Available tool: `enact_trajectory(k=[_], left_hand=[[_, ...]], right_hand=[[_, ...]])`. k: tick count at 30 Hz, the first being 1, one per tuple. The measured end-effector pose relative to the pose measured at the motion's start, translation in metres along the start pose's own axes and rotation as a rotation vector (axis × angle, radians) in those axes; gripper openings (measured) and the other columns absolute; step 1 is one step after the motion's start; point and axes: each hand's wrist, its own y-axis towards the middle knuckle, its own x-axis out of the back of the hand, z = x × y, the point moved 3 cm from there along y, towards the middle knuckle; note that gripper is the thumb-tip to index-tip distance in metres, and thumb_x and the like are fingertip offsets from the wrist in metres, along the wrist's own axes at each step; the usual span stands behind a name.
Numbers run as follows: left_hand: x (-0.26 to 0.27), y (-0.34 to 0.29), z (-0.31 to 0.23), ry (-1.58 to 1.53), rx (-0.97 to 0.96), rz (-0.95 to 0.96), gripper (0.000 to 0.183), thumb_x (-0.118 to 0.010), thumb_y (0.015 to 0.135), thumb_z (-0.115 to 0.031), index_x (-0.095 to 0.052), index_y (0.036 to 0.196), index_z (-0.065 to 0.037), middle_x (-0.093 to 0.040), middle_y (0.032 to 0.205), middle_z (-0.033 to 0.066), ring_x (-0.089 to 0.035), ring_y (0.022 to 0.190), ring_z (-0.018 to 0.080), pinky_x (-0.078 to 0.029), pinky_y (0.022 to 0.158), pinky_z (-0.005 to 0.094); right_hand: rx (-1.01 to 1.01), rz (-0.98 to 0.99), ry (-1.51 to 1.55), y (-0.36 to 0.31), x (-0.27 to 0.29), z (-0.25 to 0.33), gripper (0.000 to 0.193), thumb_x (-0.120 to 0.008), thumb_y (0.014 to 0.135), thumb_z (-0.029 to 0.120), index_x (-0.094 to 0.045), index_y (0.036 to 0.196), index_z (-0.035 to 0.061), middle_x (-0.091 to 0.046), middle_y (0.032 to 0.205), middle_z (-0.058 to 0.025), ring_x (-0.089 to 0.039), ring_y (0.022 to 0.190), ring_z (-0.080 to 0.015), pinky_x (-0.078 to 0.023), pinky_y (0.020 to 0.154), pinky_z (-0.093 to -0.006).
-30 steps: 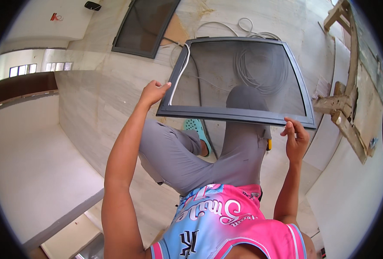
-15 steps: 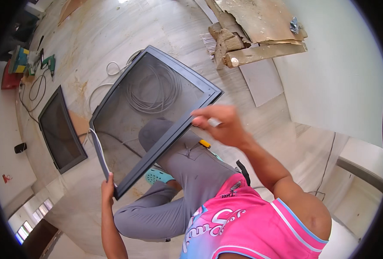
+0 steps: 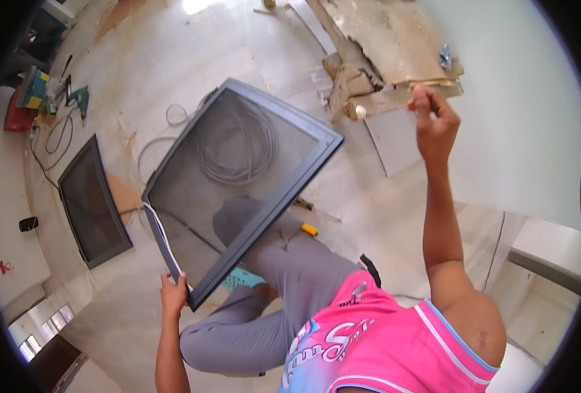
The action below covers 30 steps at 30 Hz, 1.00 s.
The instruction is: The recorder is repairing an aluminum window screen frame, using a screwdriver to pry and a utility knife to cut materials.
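A dark grey framed mesh screen (image 3: 274, 219) leans tilted over my bent leg. My left hand (image 3: 174, 293) grips its lower left corner, thumb over the edge. A white strip (image 3: 158, 227) runs along the screen's left side and down to that hand. My right hand (image 3: 436, 121) is raised away from the screen, in front of a stack of worn boards. Its fingers are curled together; whatever may be between them is too small to make out. Through the mesh shows a coil of grey cable (image 3: 267, 157) on the floor. A yellow-handled tool (image 3: 309, 229) lies beside my thigh.
A second dark mesh screen (image 3: 94, 203) lies on the floor at left. Beyond it are a green power drill (image 3: 80, 98), tools and a black cord. Worn boards (image 3: 395, 39) and a pale flat sheet (image 3: 393, 144) lie by the wall at upper right.
My right hand has left the screen's right edge and moved up and to the right. The screen has shifted slightly down and right, still in my left hand.
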Motion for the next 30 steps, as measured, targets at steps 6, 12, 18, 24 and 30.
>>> enact_trajectory(k=[6, 12, 18, 24, 30], left_hand=[[-0.013, 0.005, 0.017, -0.088, -0.040, 0.009, 0.066, -0.067, 0.090, -0.036, -0.042, 0.140, -0.001, -0.063, 0.119, 0.0253, -0.063, 0.110, 0.0314, -0.049, 0.091, 0.0390], [-0.006, 0.011, 0.026, 0.025, -0.243, -0.199, 0.050, -0.061, 0.097, -0.031, -0.047, 0.139, -0.009, -0.059, 0.095, 0.0052, -0.055, 0.080, 0.0139, -0.044, 0.066, 0.0290], [0.003, -0.004, -0.013, -0.417, 0.074, 0.016, 0.040, -0.058, 0.099, -0.029, -0.053, 0.135, -0.014, -0.051, 0.089, -0.0025, -0.042, 0.072, 0.0064, -0.036, 0.058, 0.0228], [0.006, -0.002, -0.003, -0.395, 0.045, -0.012, 0.039, -0.057, 0.100, -0.028, -0.053, 0.136, -0.015, -0.055, 0.091, -0.0028, -0.044, 0.069, 0.0052, -0.035, 0.055, 0.0228], [0.002, 0.000, -0.007, -0.347, 0.036, -0.009, 0.043, -0.058, 0.099, -0.029, -0.051, 0.138, -0.014, -0.057, 0.093, -0.0013, -0.050, 0.075, 0.0075, -0.039, 0.058, 0.0240]], right_hand=[[-0.078, 0.020, 0.150, -0.014, -0.010, -0.015, 0.021, -0.062, 0.096, 0.018, -0.071, 0.094, -0.0006, -0.061, 0.066, 0.0005, -0.055, 0.060, -0.0067, -0.045, 0.060, -0.0220], [-0.187, 0.330, 0.126, -0.157, -0.049, -0.057, 0.017, -0.065, 0.093, 0.020, -0.067, 0.097, 0.0028, -0.056, 0.071, -0.0018, -0.054, 0.063, -0.0117, -0.046, 0.060, -0.0266], [-0.399, 0.756, -0.190, -0.264, -0.104, -0.150, 0.024, -0.067, 0.089, 0.024, -0.068, 0.104, 0.0055, -0.068, 0.080, -0.0139, -0.066, 0.072, -0.0268, -0.051, 0.065, -0.0376], [-0.592, 0.943, 0.129, -0.264, -0.115, -0.058, 0.028, -0.062, 0.092, 0.028, -0.069, 0.103, 0.0036, -0.070, 0.085, -0.0209, -0.069, 0.081, -0.0318, -0.053, 0.072, -0.0380], [-0.105, 1.184, -0.031, -0.265, -0.092, -0.016, 0.040, -0.051, 0.099, 0.032, -0.061, 0.117, -0.0031, -0.063, 0.100, -0.0242, -0.061, 0.089, -0.0431, -0.049, 0.080, -0.0458]])
